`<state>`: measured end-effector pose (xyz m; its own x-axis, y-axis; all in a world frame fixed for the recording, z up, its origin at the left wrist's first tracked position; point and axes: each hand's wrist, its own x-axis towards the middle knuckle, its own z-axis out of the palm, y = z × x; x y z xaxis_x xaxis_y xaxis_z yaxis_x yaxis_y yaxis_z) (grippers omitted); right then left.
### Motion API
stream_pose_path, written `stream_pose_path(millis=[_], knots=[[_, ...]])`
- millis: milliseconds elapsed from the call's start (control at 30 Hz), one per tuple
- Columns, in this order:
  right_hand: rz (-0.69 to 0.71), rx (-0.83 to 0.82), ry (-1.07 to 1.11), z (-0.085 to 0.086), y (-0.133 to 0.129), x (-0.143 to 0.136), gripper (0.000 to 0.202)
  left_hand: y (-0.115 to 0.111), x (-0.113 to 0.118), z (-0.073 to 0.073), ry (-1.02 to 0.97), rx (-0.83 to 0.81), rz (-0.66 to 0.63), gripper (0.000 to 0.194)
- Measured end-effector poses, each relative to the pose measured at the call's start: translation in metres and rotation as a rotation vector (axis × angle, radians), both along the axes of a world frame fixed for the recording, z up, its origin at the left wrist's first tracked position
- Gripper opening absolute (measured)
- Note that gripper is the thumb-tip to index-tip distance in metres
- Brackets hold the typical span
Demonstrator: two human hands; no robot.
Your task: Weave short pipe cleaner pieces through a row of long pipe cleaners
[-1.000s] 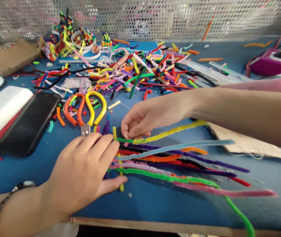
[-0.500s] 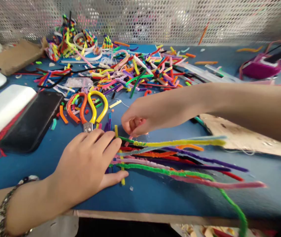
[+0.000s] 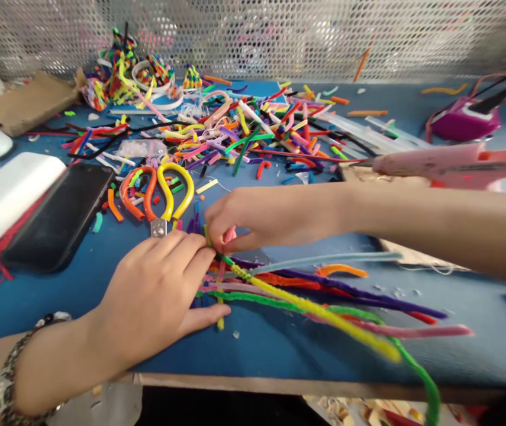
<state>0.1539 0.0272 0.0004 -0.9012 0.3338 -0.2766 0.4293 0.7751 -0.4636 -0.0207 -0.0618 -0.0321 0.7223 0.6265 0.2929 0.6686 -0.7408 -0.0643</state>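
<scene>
My left hand (image 3: 155, 293) lies flat on the blue table (image 3: 57, 302), pressing down the left ends of a fan of long pipe cleaners (image 3: 324, 290) in green, purple, red, orange, pink and pale blue. My right hand (image 3: 253, 219) pinches the left end of a yellow pipe cleaner (image 3: 319, 310) just beyond my left fingertips. That yellow one slants down to the right across the others. A short yellow stick (image 3: 219, 322) pokes out under my left hand.
Scissors with orange and yellow handles (image 3: 157, 195) lie just behind my hands. A black phone (image 3: 60, 216) and a white case (image 3: 8, 195) sit at left. A heap of cut pipe cleaner pieces (image 3: 244, 130) fills the back. A pink glue gun (image 3: 457, 163) lies at right by cardboard.
My right hand has moved left toward my left fingertips, and the yellow pipe cleaner has swung from pointing right to slanting down across the fan. The left hand stayed put.
</scene>
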Motion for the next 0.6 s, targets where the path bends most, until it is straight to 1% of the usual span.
stream_pose_path(millis=[67,133,200,267,333,367,433,500,533,600], knots=[[-0.002,0.081,0.089,0.0,0.001,0.007,0.009,0.0,0.0,-0.001,-0.005,-0.01,-0.003,0.05],[-0.05,0.184,0.205,0.001,0.0,0.018,0.008,0.0,0.0,-0.001,-0.002,-0.03,0.001,0.05],[-0.112,0.275,0.278,0.001,-0.008,0.03,0.005,0.001,-0.001,-0.001,-0.001,-0.059,0.005,0.052],[-0.177,0.345,0.311,0.001,-0.022,0.038,0.007,0.002,-0.001,-0.002,0.005,-0.088,0.012,0.056],[-0.261,0.413,0.268,-0.001,-0.039,0.04,0.01,0.004,-0.003,-0.001,0.007,-0.112,0.012,0.058],[-0.275,0.419,0.192,-0.002,-0.046,0.039,0.014,0.005,-0.004,0.0,0.005,-0.133,0.006,0.058],[-0.313,0.383,-0.002,-0.004,-0.057,0.033,0.015,0.008,-0.007,0.004,-0.003,-0.204,-0.008,0.056],[-0.367,0.369,-0.112,-0.006,-0.061,0.028,0.014,0.013,-0.01,0.011,0.007,-0.292,-0.018,0.051],[-0.393,0.368,-0.122,-0.008,-0.061,0.026,0.015,0.015,-0.011,0.014,0.025,-0.333,-0.024,0.046],[-0.434,0.368,-0.05,-0.012,-0.059,0.025,0.014,0.021,-0.011,0.02,0.076,-0.384,-0.024,0.037]])
